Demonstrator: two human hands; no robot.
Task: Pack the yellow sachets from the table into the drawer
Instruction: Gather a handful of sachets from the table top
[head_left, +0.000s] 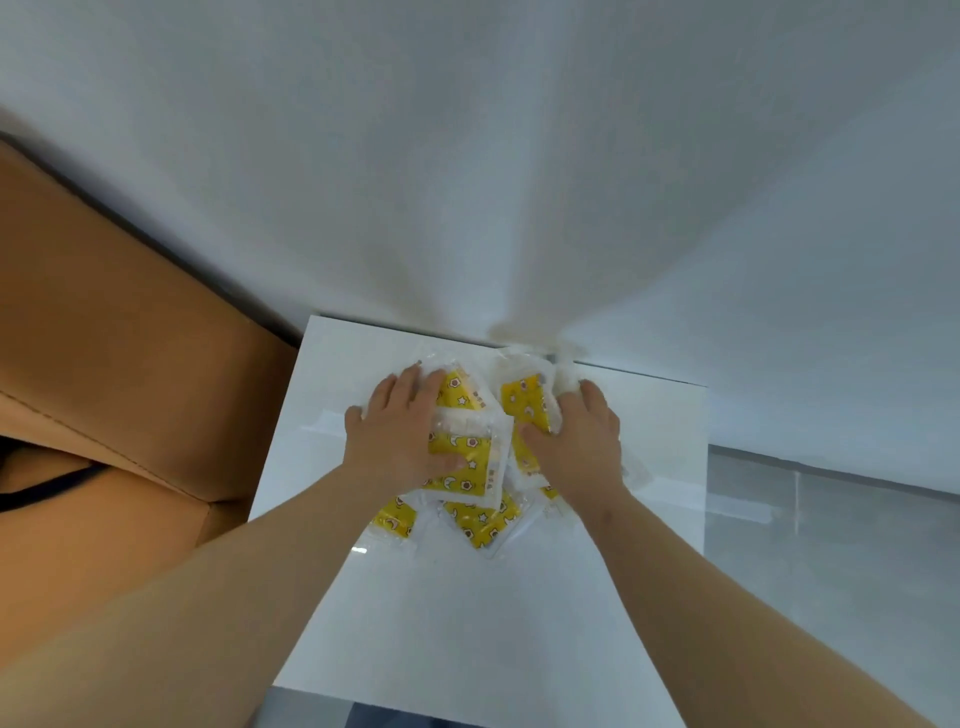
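Observation:
A pile of several yellow sachets (470, 470) in clear wrappers, printed with stars and moons, lies toward the far edge of the white table (467, 613). My left hand (400, 431) rests flat on the pile's left side, fingers straight and thumb spread over one sachet. My right hand (579, 441) is on the pile's right side; its thumb and curled fingers grip sachets bunched at the far right. Two sachets (480, 522) stick out of the pile toward me. No drawer is in view.
A white wall (519, 182) rises right behind the table. A brown padded seat (119, 364) stands close against the table's left side. Grey floor (831, 545) shows past the table's right edge.

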